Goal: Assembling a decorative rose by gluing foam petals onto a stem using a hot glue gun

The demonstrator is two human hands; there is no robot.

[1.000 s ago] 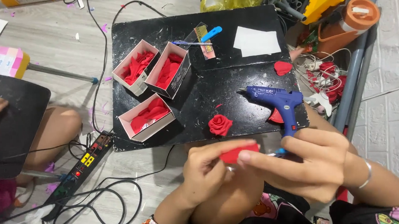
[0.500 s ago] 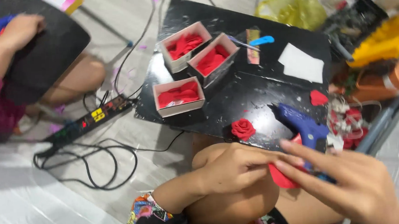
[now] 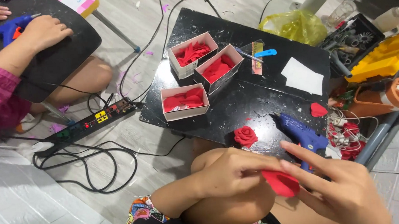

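Note:
Both my hands hold a red felt petal piece low in the frame, over my knee. My left hand pinches its left side. My right hand presses it from the right with fingers spread. Just beyond them a finished red felt rose lies near the front edge of a black board. A blue glue gun rests on the board to the right of the rose. Three open boxes of red petals stand further back.
Another person at upper left rests a hand by a second blue glue gun on a black board. A power strip with cables lies on the floor. White paper, a yellow bag, an orange bucket and tool trays crowd the right.
The view has swung right and tilted, bringing the other person's hand and glue gun into the upper left. My hands stay together on the red petal piece.

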